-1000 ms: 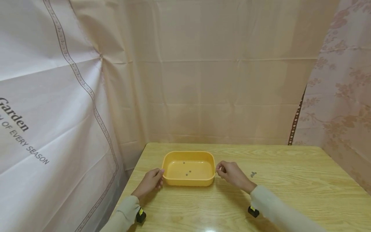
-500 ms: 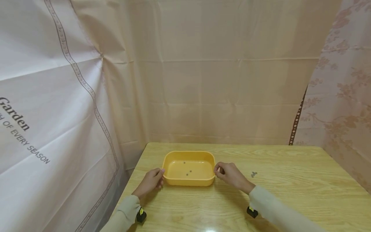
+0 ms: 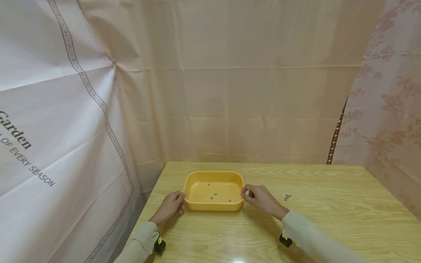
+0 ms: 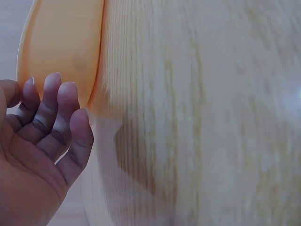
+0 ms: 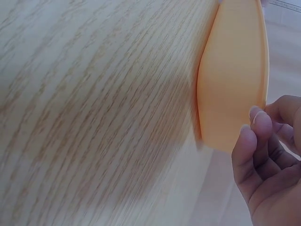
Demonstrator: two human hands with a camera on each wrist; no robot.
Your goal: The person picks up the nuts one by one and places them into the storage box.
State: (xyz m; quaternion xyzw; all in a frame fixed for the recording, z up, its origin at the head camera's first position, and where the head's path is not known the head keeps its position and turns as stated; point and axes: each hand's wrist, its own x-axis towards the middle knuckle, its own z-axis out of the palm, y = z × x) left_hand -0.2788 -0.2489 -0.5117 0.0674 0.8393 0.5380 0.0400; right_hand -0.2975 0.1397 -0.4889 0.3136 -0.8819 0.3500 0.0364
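A yellow rectangular plastic basin (image 3: 213,207) sits on the wooden table. Several small grey pieces, too small to identify, lie scattered on its floor, one grey piece (image 3: 229,200) close to the right front. My left hand (image 3: 169,206) pinches the basin's left rim between thumb and index finger; in the left wrist view the other fingers of that left hand (image 4: 49,136) are loosely bent by the basin wall (image 4: 66,42). At the opposite end, my right hand (image 3: 263,199) has thumb and index finger together at the right rim, and appears to pinch it.
A small cluster of grey pieces (image 3: 287,197) lies on the table (image 3: 329,212) to the right of my right hand. Cloth curtains (image 3: 246,109) hang behind the table and on both sides. Black-and-yellow devices (image 3: 285,240) are worn at both wrists.
My right hand has shifted slightly left onto the basin's right rim. Another grey piece now shows inside the basin near that hand. My left hand stays on the left rim.
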